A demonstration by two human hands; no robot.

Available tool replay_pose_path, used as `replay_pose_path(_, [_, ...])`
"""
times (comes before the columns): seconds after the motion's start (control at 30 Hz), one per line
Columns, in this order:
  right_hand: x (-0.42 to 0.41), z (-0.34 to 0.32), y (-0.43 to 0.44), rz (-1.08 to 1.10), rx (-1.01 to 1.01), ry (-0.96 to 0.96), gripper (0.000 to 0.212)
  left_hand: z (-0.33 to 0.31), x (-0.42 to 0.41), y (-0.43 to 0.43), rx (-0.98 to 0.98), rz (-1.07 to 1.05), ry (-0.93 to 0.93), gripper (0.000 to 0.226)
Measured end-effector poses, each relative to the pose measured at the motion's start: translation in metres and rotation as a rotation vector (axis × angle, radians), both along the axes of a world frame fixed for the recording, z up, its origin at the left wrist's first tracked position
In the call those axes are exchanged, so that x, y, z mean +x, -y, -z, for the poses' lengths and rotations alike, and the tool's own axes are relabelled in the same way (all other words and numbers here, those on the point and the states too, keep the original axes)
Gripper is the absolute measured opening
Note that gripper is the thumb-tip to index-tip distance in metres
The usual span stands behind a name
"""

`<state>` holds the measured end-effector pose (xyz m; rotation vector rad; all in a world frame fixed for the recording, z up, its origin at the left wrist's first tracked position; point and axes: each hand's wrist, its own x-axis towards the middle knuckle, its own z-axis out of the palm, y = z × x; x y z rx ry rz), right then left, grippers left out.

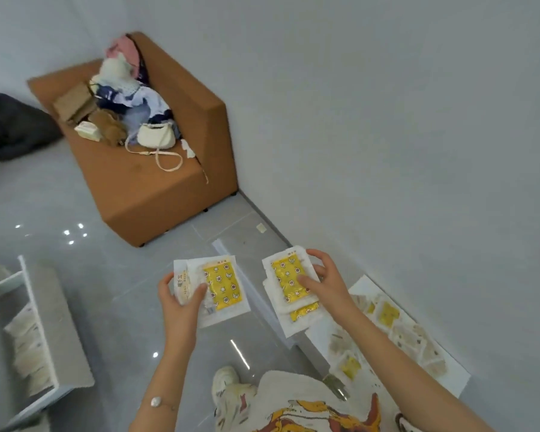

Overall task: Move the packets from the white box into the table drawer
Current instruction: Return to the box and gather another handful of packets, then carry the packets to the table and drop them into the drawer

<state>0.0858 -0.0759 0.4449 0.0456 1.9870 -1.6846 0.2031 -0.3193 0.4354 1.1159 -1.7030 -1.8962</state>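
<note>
My left hand (181, 294) grips a small stack of packets (223, 286) by its left edge, with the thumb on top and the fingers curled under. The top packet is white with a yellow picture in the middle. My right hand (323, 277) grips a second stack (286, 277) by its right edge, with the thumb pressed on the yellow part and the fingers curled over the far corner. Both stacks are up in the air above the grey floor (106, 307), side by side and not touching. The white box (360, 286) lies flat on the floor along the wall (387, 120), under my right arm. More packets (387, 313) lie inside it, spread from its near end to its far end. The drawer (33, 294) is open at the left, and some packets (28, 341) lie in a row inside it. A brown sofa (156, 194) stands in the corner of the room with clothes and a white bag (155, 135) on its seat.
</note>
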Motion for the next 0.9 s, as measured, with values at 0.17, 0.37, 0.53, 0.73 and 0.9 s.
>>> replay_pose_path(0.17, [-0.005,-0.009,0.108,-0.126,-0.036,-0.028,0.05,-0.004,0.038,0.09,0.033,-0.161,-0.028,0.054])
replay_pose_path(0.37, [-0.004,-0.016,0.249,-0.197,-0.119,-0.024,0.051,-0.009,0.071,0.193,0.041,-0.306,-0.051,0.057])
replay_pose_path(0.53, [-0.007,-0.017,0.347,-0.274,-0.157,0.004,0.052,-0.011,0.084,0.26,0.049,-0.409,-0.061,0.057])
replay_pose_path(0.73, [-0.027,-0.017,0.445,-0.418,-0.188,0.035,0.05,-0.003,0.08,0.321,0.124,-0.58,-0.116,0.061])
replay_pose_path(0.9, [-0.061,-0.013,0.526,-0.553,-0.185,0.037,0.048,0.004,0.067,0.37,0.099,-0.754,-0.125,0.061])
